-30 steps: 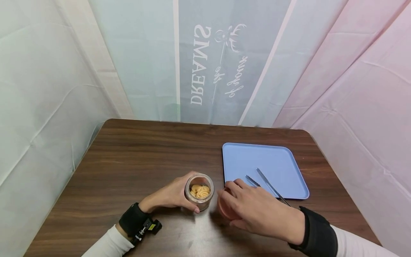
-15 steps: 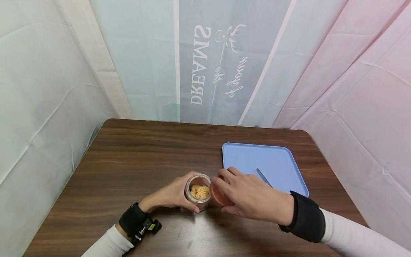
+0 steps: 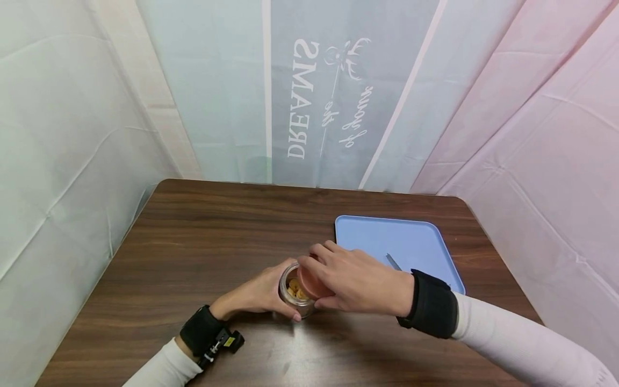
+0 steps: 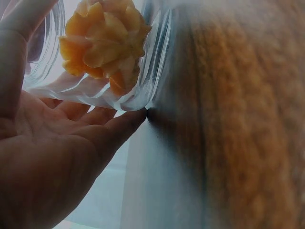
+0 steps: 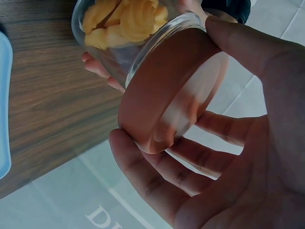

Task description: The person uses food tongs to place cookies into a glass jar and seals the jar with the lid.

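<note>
A clear glass jar [image 3: 303,309] stands on the table, with yellow swirled pieces [image 4: 107,43] inside, cookie-like in look. My left hand [image 3: 263,290] grips the jar from its left side, thumb in front and fingers behind. In my right hand [image 3: 355,279] is a reddish-brown round lid [image 5: 167,90], held by its rim between thumb and fingers. Tilted, the lid covers the right part of the jar's mouth; in the right wrist view its edge lies against the glass rim [image 5: 190,21].
A blue tray [image 3: 387,231] lies to the right on the brown wooden table [image 3: 232,231]. The tip of metal tongs [image 3: 393,262] shows on it; the rest is behind my right arm. Printed cloth [image 3: 348,107] hangs behind the table.
My right hand has moved left with the lid, from beside the tray to over the jar's mouth. More of the tongs is now hidden. My left hand and the jar stay put.
</note>
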{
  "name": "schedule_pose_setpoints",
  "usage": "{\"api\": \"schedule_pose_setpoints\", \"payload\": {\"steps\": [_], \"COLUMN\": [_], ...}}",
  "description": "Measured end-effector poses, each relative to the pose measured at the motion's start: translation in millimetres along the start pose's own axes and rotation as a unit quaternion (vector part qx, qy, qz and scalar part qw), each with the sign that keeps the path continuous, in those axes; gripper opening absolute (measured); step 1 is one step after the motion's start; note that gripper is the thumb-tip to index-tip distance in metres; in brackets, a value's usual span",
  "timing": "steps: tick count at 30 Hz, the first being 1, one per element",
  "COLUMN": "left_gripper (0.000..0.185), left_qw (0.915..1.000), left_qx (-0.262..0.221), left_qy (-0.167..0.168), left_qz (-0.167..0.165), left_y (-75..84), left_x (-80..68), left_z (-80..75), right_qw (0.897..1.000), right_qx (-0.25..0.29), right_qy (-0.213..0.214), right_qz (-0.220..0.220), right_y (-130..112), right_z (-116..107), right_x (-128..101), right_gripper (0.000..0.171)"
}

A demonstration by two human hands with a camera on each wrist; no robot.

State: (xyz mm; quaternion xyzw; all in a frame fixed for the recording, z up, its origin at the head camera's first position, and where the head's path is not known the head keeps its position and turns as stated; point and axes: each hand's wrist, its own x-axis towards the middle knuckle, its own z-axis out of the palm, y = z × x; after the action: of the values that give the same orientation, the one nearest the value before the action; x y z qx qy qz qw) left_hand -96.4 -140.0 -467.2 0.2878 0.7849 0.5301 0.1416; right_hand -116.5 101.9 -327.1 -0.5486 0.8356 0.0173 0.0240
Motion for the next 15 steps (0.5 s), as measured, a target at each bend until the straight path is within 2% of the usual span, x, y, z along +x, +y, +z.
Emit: {"api": "schedule_pose_setpoints", "payload": {"steps": [8,15], "left_gripper": [0.100,0.100], "left_qw": [0.9999,0.9999], "left_qx": [0.009,0.000], "left_qy": [0.000,-0.005], "left_qz": [-0.009,-0.013], "left_y": [1.0,1.0], "left_x": [-0.5,-1.4], "left_z": [0.2,0.4], "right_qw": [1.000,0.999], "right_qx": [-0.006,-0.024], "right_qy": [-0.006,-0.022], "right_qz": [-0.019,-0.042], "right_y": [-3,-9], "right_z": [0,3], "right_x": [14,25], "right_gripper": [0.076,0.074]}}
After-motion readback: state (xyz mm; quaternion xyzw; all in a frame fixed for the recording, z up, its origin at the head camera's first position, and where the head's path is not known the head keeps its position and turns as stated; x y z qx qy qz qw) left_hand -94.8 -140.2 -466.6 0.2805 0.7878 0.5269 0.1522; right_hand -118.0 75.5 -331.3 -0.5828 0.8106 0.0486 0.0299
